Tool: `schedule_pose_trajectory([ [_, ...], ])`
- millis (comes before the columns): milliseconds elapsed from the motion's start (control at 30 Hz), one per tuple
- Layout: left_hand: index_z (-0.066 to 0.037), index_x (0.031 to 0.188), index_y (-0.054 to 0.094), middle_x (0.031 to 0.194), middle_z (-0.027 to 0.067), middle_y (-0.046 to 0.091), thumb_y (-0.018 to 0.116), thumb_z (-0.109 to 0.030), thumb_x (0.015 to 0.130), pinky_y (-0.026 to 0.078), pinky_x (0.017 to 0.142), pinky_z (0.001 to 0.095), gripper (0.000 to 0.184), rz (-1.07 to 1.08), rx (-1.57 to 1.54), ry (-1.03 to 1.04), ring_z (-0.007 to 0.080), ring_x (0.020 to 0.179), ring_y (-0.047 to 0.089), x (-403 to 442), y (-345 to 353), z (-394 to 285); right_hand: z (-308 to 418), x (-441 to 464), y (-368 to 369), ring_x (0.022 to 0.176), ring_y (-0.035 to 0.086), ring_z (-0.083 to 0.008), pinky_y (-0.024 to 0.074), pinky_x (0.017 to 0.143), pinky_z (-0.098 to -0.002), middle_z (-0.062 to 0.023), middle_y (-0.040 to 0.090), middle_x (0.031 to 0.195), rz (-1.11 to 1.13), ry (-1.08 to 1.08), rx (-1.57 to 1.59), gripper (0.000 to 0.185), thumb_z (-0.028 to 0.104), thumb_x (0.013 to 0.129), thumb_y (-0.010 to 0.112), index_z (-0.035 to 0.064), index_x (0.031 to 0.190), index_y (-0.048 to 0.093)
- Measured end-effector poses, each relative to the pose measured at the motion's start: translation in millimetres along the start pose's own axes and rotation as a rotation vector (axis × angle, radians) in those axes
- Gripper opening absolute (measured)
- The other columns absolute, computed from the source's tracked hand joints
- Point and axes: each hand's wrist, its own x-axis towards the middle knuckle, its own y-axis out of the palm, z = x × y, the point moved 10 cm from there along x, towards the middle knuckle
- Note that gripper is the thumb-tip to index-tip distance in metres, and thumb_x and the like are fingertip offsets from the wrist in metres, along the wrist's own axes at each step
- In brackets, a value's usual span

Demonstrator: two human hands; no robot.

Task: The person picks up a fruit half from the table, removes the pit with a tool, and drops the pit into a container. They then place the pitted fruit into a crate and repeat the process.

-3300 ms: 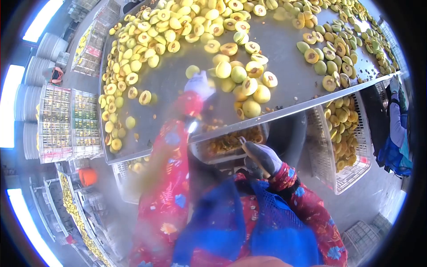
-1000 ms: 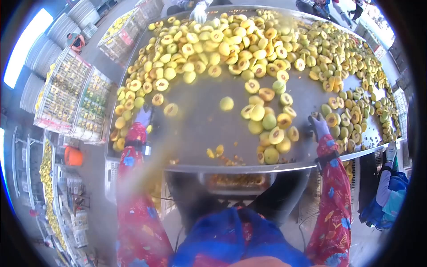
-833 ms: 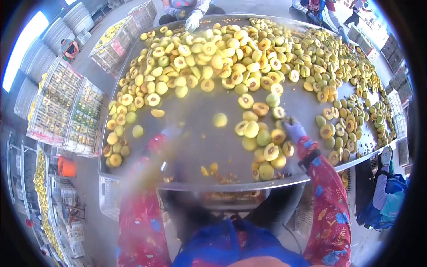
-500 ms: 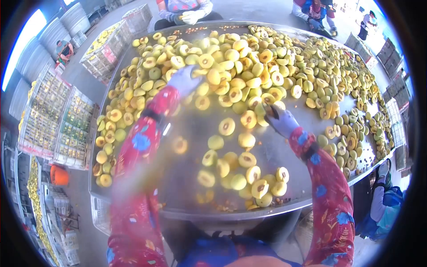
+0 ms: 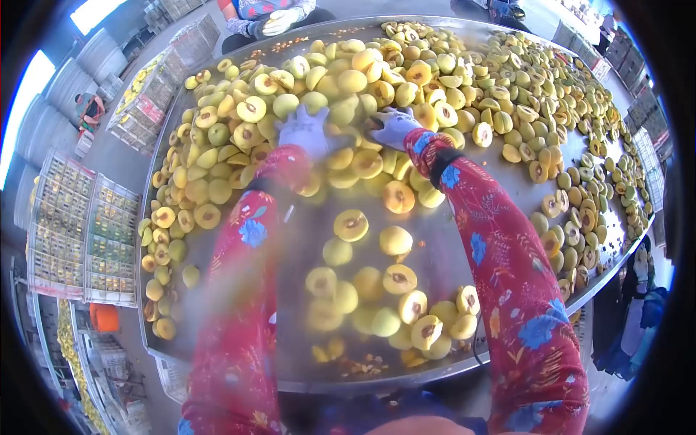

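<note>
Halved yellow stone fruit, peaches by their look [image 5: 251, 109], lie heaped across a metal table [image 5: 449, 246], many showing brown pit hollows. My left hand [image 5: 304, 134], in a pale glove, rests against the near side of the heap with its fingers spread. Just to its right, my right hand [image 5: 395, 129] reaches into the fruit, fingers apart and bent leftward. A dark patch shows by its fingertips; whether that is stain, shadow or an object I cannot tell. Nearer to me sits a loose group of halves [image 5: 399, 278], some cut side up.
Across the table sits a person with gloved hands [image 5: 279, 22]. Crates of fruit [image 5: 141, 109] and stacked plastic crates [image 5: 72, 225] stand to the left, near an orange bucket [image 5: 105, 317]. Pit scraps [image 5: 366, 365] lie by the table's front edge.
My right hand has moved left and away from me, close to the left hand. The left hand has shifted slightly, its fingers now spread on the fruit. The camera view has turned a little.
</note>
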Motion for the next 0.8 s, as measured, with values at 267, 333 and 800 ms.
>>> schedule_pose_trajectory([
  [267, -0.012, 0.121, 0.054, 0.126, 0.0263, 0.047, 0.069, -0.063, 0.072, 0.039, 0.102, 0.0471, 0.073, 0.347, -0.364, 0.14, 0.0425, 0.117, 0.046, -134, 10, -36, 63, -104, 35, 0.116, 0.055, -0.0354, 0.0385, 0.103, -0.0429, -0.0164, 0.061, 0.123, 0.269, -0.207, 0.079, 0.063, 0.053, 0.079, 0.056, 0.0134, 0.128, 0.057],
  [333, -0.012, 0.117, 0.056, 0.12, 0.0241, 0.051, 0.069, -0.061, 0.074, 0.04, 0.1, 0.0475, 0.067, 0.342, -0.349, 0.132, 0.042, 0.113, 0.048, -168, 22, -27, 77, -131, 36, 0.109, 0.059, -0.0363, 0.0431, 0.098, -0.0427, -0.0178, 0.064, 0.116, 0.209, -0.241, 0.014, 0.058, 0.052, 0.081, 0.058, 0.0124, 0.124, 0.059],
  [800, -0.004, 0.129, 0.051, 0.125, 0.026, 0.052, 0.067, -0.029, 0.083, 0.044, 0.1, 0.0405, 0.056, 0.669, 0.073, 0.326, 0.0327, 0.119, 0.051, -315, 87, 32, 150, -329, -15, 0.094, 0.064, -0.0344, 0.046, 0.085, -0.0572, -0.0105, 0.069, 0.092, -0.257, -0.236, 0.283, 0.03, 0.036, 0.073, 0.064, 0.0126, 0.091, 0.068],
])
